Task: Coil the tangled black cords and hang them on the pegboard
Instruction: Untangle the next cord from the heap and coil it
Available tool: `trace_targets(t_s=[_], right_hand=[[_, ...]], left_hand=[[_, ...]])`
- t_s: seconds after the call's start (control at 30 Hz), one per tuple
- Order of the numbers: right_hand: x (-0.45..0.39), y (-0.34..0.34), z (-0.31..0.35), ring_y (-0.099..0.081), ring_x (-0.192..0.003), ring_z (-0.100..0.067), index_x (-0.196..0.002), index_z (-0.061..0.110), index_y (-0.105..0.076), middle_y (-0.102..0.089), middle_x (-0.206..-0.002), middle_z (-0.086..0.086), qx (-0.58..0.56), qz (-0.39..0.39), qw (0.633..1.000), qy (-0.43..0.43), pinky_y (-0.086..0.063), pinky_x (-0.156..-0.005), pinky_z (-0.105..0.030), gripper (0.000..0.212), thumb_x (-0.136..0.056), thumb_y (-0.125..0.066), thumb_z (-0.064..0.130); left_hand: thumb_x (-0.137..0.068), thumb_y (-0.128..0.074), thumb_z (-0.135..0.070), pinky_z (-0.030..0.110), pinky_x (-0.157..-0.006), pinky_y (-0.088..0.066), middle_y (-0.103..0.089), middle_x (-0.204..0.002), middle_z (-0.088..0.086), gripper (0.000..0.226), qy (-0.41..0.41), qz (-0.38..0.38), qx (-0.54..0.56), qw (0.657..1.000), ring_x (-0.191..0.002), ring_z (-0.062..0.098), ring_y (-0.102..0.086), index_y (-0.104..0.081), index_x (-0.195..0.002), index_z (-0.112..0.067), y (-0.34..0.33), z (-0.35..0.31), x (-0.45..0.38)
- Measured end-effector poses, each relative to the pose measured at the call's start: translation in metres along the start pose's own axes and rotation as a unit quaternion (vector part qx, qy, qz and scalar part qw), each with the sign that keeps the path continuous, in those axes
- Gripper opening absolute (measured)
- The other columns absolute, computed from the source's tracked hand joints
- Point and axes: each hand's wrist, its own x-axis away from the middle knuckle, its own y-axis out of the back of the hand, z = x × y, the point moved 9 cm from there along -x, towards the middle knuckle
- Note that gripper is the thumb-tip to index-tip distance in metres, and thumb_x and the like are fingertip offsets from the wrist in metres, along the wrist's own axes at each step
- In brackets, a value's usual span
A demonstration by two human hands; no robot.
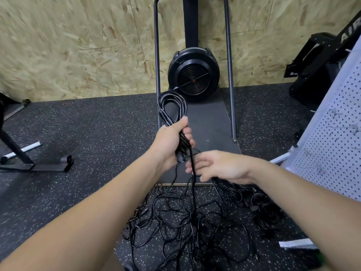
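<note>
Fingers (188, 132) of the left hand (172, 141) curl tight round a coiled bundle of black cord (172, 108), whose loops stand up above the fist while a plug end (180, 158) sticks out below it. One strand (192, 165) drops from the bundle past the right hand (216, 166), whose fingers are blurred; they look loosely spread near the strand, but I cannot tell whether they pinch it. Below both hands, the tangled cords (187, 218) lie heaped on the speckled rubber floor (78, 130). The white pegboard (332, 137) leans at the right edge, and a black fan machine (193, 75) stands against the chipboard wall (78, 45).
</note>
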Motion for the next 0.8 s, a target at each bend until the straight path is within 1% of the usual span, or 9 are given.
trace_targets(t_s=[0.1, 0.17, 0.27, 0.33, 0.43, 0.53, 0.63, 0.7, 0.8], right_hand=[[-0.005, -0.012, -0.008, -0.068, -0.133, -0.017, -0.141, 0.017, -0.063, -0.074, -0.139, 0.001, 0.017, 0.007, 1.0, -0.015, -0.05, -0.115, -0.027, 0.043, -0.102, -0.076, 0.009], [-0.008, -0.006, -0.01, -0.072, -0.127, -0.02, -0.132, 0.012, -0.069, -0.08, -0.128, -0.002, 0.029, -0.035, 0.998, -0.034, -0.051, -0.116, -0.031, 0.03, -0.104, -0.076, 0.018], [-0.006, 0.006, -0.008, -0.079, -0.113, -0.03, -0.119, -0.003, -0.072, -0.082, -0.111, -0.012, 0.006, -0.066, 0.996, -0.058, -0.061, -0.105, -0.035, 0.022, -0.109, -0.067, 0.016], [0.002, 0.016, 0.007, -0.081, -0.094, -0.031, -0.107, 0.0, -0.074, -0.075, -0.093, -0.011, -0.015, -0.087, 0.995, -0.04, -0.065, -0.083, -0.028, 0.015, -0.108, -0.064, 0.012], [0.018, 0.042, 0.041, -0.056, -0.066, -0.016, -0.11, -0.005, -0.076, -0.059, -0.077, -0.002, -0.073, -0.143, 0.986, 0.034, -0.062, -0.077, -0.034, 0.028, -0.111, -0.064, 0.02], [0.032, 0.051, 0.073, -0.042, -0.067, -0.016, -0.114, -0.006, -0.077, -0.052, -0.077, -0.001, -0.108, -0.14, 0.976, 0.129, -0.052, -0.074, -0.035, 0.036, -0.11, -0.066, 0.028], [0.039, 0.044, 0.084, -0.04, -0.07, -0.019, -0.109, -0.003, -0.08, -0.05, -0.078, -0.004, -0.07, -0.133, 0.973, 0.176, -0.049, -0.075, -0.034, 0.023, -0.109, -0.066, 0.016], [0.038, 0.044, 0.082, -0.042, -0.069, -0.019, -0.111, -0.004, -0.079, -0.052, -0.078, -0.004, -0.072, -0.145, 0.97, 0.183, -0.046, -0.07, -0.032, 0.022, -0.11, -0.065, 0.012], [0.039, 0.06, 0.075, -0.039, -0.06, -0.016, -0.107, -0.003, -0.079, -0.056, -0.076, -0.005, -0.089, -0.209, 0.958, 0.176, -0.034, -0.059, -0.03, 0.025, -0.111, -0.065, 0.018]], left_hand=[[-0.112, -0.062, -0.027, 0.023, -0.054, -0.05, -0.047, -0.072, -0.005, 0.023, 0.0, -0.011, 0.059, 0.998, -0.057, 0.008, -0.044, -0.058, -0.092, -0.018, 0.008, -0.012, -0.007], [-0.113, -0.061, -0.026, 0.022, -0.055, -0.05, -0.047, -0.071, -0.005, 0.025, -0.01, -0.023, 0.095, 0.995, -0.057, 0.008, -0.043, -0.058, -0.09, -0.016, 0.018, -0.021, -0.012], [-0.113, -0.06, -0.026, 0.021, -0.055, -0.047, -0.047, -0.071, -0.006, 0.026, -0.02, -0.063, 0.114, 0.991, -0.056, 0.007, -0.043, -0.057, -0.089, -0.017, 0.043, -0.029, -0.02], [-0.112, -0.063, -0.025, 0.023, -0.054, -0.046, -0.05, -0.07, -0.005, 0.024, -0.031, -0.104, 0.065, 0.992, -0.057, 0.009, -0.045, -0.057, -0.09, -0.018, 0.064, -0.033, -0.025], [-0.11, -0.065, -0.021, 0.025, -0.053, -0.047, -0.052, -0.071, -0.003, 0.022, -0.03, -0.135, -0.02, 0.99, -0.058, 0.011, -0.048, -0.057, -0.09, -0.017, 0.084, -0.03, -0.029], [-0.108, -0.067, -0.022, 0.03, -0.055, -0.046, -0.055, -0.069, 0.004, 0.022, -0.035, -0.13, -0.145, 0.98, -0.054, 0.018, -0.052, -0.06, -0.088, -0.013, 0.082, -0.023, -0.027], [-0.101, -0.067, -0.03, 0.046, -0.064, -0.045, -0.062, -0.062, 0.013, 0.039, -0.067, -0.115, -0.323, 0.937, -0.061, 0.031, -0.054, -0.068, -0.064, -0.017, 0.076, -0.019, -0.025], [-0.097, -0.069, -0.034, 0.052, -0.068, -0.042, -0.062, -0.063, 0.013, 0.039, -0.053, -0.083, -0.336, 0.937, -0.061, 0.03, -0.053, -0.067, -0.06, -0.021, 0.067, -0.01, -0.022], [-0.104, -0.07, -0.043, 0.041, -0.061, -0.043, -0.057, -0.066, 0.01, 0.041, -0.038, -0.011, -0.315, 0.948, -0.052, 0.024, -0.053, -0.062, -0.074, -0.017, 0.035, 0.003, -0.006]])
